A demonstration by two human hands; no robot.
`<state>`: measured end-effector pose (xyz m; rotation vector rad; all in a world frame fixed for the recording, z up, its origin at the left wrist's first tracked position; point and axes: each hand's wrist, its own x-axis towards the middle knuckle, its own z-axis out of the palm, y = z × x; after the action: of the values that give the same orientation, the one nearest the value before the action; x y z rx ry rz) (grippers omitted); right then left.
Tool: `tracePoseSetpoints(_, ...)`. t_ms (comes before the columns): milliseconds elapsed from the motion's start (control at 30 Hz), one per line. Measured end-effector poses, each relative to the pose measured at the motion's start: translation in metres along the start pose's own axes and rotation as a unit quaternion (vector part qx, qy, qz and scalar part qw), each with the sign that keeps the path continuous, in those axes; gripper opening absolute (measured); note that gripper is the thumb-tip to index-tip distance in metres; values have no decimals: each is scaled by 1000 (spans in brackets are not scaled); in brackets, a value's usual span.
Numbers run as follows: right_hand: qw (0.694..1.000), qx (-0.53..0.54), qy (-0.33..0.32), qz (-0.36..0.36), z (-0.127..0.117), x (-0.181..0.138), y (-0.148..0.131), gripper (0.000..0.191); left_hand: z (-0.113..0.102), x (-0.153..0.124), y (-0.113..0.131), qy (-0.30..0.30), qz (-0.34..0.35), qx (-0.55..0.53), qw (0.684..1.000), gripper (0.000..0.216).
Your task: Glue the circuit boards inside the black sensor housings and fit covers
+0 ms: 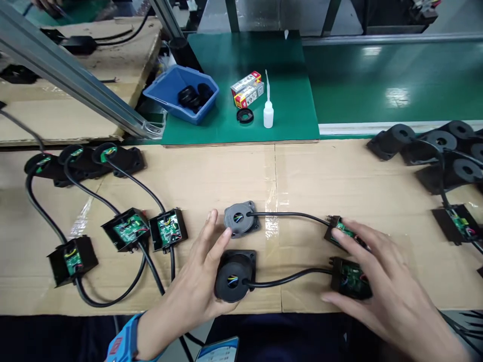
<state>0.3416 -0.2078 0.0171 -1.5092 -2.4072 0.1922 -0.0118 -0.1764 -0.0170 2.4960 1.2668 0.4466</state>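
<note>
The black round plastic housing (226, 274) sat on the cardboard-covered bench (211, 173) just right of the spread left hand (198, 279), its black cable (264, 285) running rightward to a black rectangular box (349, 279) between the right hand (388, 281)'s parted digits.

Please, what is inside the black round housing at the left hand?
Through the hole in the black housing at the left hand, thin coloured wires show. Deeper parts cannot be seen: the housing's end face covers them.

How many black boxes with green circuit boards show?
6 boxes: three left of the left hand, two by the right hand, one far right; others may be hidden.
</note>
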Motion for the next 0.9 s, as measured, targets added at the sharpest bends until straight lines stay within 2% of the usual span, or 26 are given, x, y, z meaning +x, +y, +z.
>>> tracePoseSetpoints(100,999,-22,-19,29,5,-24,20,81,3,0,-10,-40,7,6,999,102)
tracePoseSetpoints(233,998,-9,-49,30,17,-35,25,77,6,-2,-25,-50,17,22,998,86)
tracePoseSetpoints(367,999,-3,3,39,29,-33,22,59,5,11,-38,-66,18,1,998,79)
tracePoseSetpoints(467,996,-14,58,65,31,-28,21,48,5,34,-47,-47,57,-48,996,87)
tracePoseSetpoints(567,988,-33,111,98,29,-20,26,45,9,70,-52,-42,91,-90,991,92)
tracePoseSetpoints(767,966,-105,176,158,26,7,72,53,21,148,-39,-52,102,-127,985,90)
tracePoseSetpoints(833,962,-133,180,160,23,16,80,59,19,161,-32,-45,101,-118,987,89)
tracePoseSetpoints(900,962,-125,197,143,17,19,72,63,9,163,-30,-29,90,-98,991,90)
